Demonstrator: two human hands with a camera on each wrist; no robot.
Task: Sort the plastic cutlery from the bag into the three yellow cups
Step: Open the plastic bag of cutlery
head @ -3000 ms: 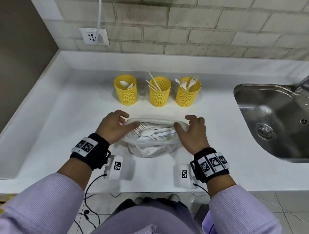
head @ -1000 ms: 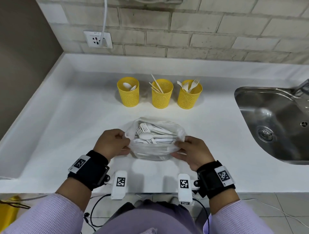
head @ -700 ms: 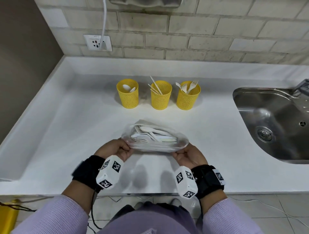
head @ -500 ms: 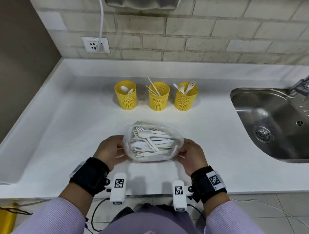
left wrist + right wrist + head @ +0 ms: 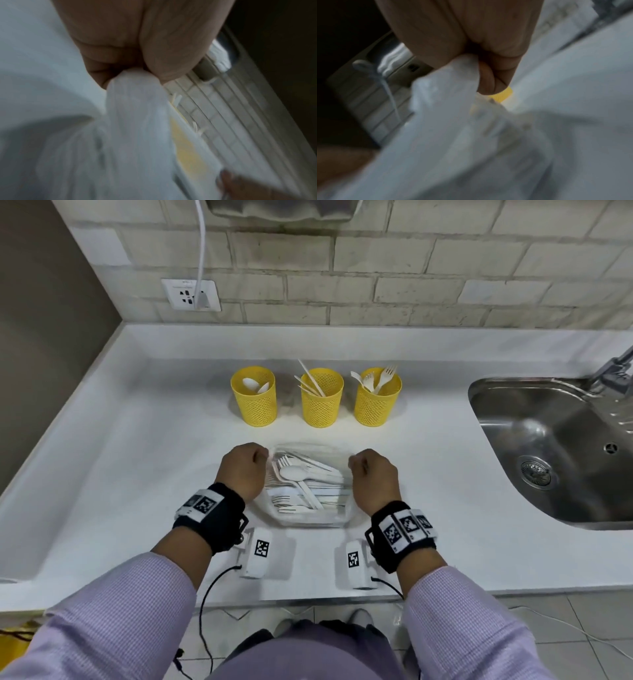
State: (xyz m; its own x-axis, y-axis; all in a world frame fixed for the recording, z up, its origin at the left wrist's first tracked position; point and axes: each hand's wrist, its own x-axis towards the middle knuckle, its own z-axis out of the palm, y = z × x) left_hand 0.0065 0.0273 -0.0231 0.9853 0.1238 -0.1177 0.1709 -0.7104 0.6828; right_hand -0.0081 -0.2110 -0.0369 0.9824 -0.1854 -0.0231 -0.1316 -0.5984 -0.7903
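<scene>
A clear plastic bag point(image 5: 308, 517) of white cutlery point(image 5: 301, 484) lies on the white counter in front of me. My left hand point(image 5: 245, 470) pinches the bag's left top edge, its fingers curled round bunched plastic point(image 5: 135, 86). My right hand point(image 5: 371, 474) grips the right top edge the same way, plastic point(image 5: 453, 73) in its fist. Behind stand three yellow mesh cups: the left cup point(image 5: 254, 397) holds spoons, the middle cup point(image 5: 321, 398) knives, the right cup point(image 5: 376, 397) forks. Both wrist views are blurred.
A steel sink point(image 5: 561, 446) with a tap point(image 5: 616, 368) is set into the counter point(image 5: 137, 460) at the right. A wall socket point(image 5: 191, 294) with a white cable sits on the brick wall behind. Wrist-camera cables hang off the counter's front edge.
Both hands moved from the bag's near sides up to its far top corners and closed into fists on the plastic. The bag now lies flatter on the counter, mouth pulled wide.
</scene>
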